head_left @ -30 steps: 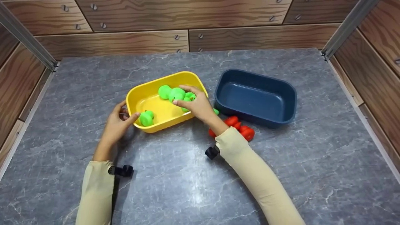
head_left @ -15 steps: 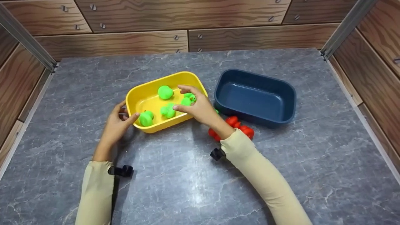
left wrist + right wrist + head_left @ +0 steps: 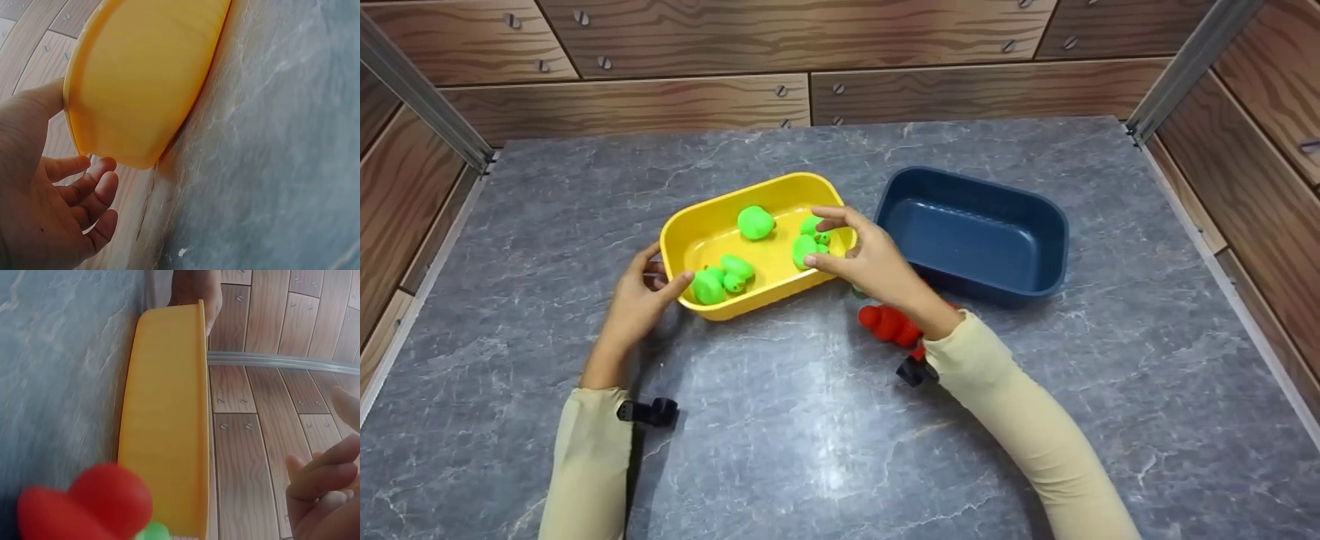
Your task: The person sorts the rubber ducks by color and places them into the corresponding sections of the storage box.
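Observation:
The yellow bin [image 3: 750, 298] stands left of the table's middle, with several green toy ducks [image 3: 755, 223] lying in it. At its left end my left hand [image 3: 639, 296] grips the rim, thumb over the edge and fingers outside; the left wrist view shows this hand [image 3: 56, 174] at the bin wall [image 3: 140, 84]. Over the bin's right end hovers my right hand [image 3: 877, 266], thumb and fingers apart and holding nothing. In the right wrist view, the right hand [image 3: 329, 489] is also without anything between its fingers. Two green ducks [image 3: 805, 252] lie below it.
A dark blue bin [image 3: 975, 232] stands at the right. Red toy ducks [image 3: 889, 325] lie on the table in front of it, partly hidden by my right forearm. A bit of green [image 3: 858, 291] shows beside the yellow bin. Wood-patterned walls [image 3: 622, 105] border the table.
My right hand has let go of a green duck in the yellow bin and moved right. That duck now lies against another at the left front. My left hand has kept its place.

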Demonstrator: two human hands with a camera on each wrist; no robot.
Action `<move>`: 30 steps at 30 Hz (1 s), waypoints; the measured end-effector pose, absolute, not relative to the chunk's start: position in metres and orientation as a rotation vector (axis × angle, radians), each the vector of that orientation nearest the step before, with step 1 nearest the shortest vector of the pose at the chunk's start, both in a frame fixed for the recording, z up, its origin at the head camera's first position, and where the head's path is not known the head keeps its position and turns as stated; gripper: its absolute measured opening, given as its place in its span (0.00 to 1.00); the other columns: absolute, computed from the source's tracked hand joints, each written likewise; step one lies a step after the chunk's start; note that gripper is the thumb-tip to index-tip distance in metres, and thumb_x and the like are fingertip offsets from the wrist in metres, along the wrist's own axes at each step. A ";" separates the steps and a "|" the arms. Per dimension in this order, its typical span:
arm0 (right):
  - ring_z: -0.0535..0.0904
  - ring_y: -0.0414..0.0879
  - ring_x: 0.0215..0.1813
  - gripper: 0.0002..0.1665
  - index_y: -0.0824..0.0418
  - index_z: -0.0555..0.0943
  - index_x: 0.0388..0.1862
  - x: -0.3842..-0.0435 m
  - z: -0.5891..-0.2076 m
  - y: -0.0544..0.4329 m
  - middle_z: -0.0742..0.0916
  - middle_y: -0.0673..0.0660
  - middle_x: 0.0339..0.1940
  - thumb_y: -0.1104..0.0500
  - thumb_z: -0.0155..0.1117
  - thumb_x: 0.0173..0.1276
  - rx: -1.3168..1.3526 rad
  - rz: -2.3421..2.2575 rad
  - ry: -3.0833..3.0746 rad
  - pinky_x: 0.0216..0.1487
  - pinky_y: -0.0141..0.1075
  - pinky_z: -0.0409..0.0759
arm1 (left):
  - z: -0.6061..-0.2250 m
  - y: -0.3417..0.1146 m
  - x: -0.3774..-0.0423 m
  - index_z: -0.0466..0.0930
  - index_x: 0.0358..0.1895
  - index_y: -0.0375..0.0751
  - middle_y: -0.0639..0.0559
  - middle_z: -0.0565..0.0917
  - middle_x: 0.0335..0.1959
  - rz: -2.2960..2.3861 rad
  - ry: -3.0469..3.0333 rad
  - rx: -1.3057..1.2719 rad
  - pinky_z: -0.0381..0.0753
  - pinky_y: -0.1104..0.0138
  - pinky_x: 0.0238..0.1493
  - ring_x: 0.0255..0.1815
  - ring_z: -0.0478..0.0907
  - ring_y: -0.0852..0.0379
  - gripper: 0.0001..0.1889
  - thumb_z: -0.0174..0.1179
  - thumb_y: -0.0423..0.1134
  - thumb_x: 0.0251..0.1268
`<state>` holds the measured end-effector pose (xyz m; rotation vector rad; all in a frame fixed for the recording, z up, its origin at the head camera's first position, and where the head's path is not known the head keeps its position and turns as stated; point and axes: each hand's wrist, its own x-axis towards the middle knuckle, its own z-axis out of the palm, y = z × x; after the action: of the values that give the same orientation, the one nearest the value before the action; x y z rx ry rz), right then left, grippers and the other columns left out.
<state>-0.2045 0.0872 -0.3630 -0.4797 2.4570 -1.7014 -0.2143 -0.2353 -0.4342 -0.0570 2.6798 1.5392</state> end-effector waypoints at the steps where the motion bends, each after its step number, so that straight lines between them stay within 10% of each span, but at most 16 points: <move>1: 0.61 0.42 0.18 0.35 0.55 0.70 0.68 -0.204 -0.363 0.090 0.79 0.58 0.57 0.55 0.70 0.62 -0.480 -1.693 2.465 0.26 0.27 0.68 | -0.434 -0.235 -0.214 0.54 0.74 0.38 0.37 0.72 0.53 1.535 2.680 -0.059 0.71 0.78 0.37 0.42 0.67 0.57 0.39 0.61 0.49 0.65; 7: 0.74 0.42 0.38 0.35 0.55 0.71 0.67 -0.204 -0.365 0.103 0.79 0.59 0.58 0.54 0.70 0.62 -0.468 -1.662 2.491 0.36 0.29 0.73 | -0.434 -0.235 -0.214 0.54 0.74 0.38 0.38 0.72 0.52 1.527 2.680 -0.072 0.71 0.78 0.36 0.42 0.67 0.58 0.40 0.61 0.49 0.65; 13: 0.69 0.43 0.24 0.34 0.52 0.71 0.67 -0.202 -0.368 0.113 0.79 0.61 0.58 0.52 0.70 0.62 -0.447 -1.607 2.508 0.32 0.29 0.69 | -0.434 -0.235 -0.214 0.54 0.74 0.38 0.39 0.72 0.52 1.542 2.668 -0.080 0.70 0.77 0.37 0.42 0.67 0.57 0.39 0.61 0.48 0.64; 21: 0.75 0.54 0.60 0.36 0.54 0.69 0.68 -0.196 -0.371 0.123 0.79 0.61 0.56 0.51 0.69 0.62 -0.451 -1.495 2.517 0.42 0.33 0.74 | -0.433 -0.235 -0.213 0.53 0.75 0.39 0.38 0.72 0.53 1.534 2.665 -0.077 0.70 0.77 0.37 0.43 0.67 0.57 0.40 0.61 0.49 0.65; 30: 0.77 0.54 0.56 0.38 0.55 0.66 0.70 -0.195 -0.370 0.132 0.80 0.61 0.57 0.48 0.68 0.63 -0.387 -1.320 2.518 0.52 0.42 0.76 | -0.434 -0.235 -0.215 0.54 0.74 0.38 0.38 0.72 0.52 1.532 2.671 -0.074 0.70 0.77 0.37 0.42 0.67 0.57 0.40 0.61 0.49 0.64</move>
<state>-0.1947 0.1324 -0.3696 -0.3873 2.5182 -1.3199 -0.2149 -0.2351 -0.4344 -0.0739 2.6713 1.5319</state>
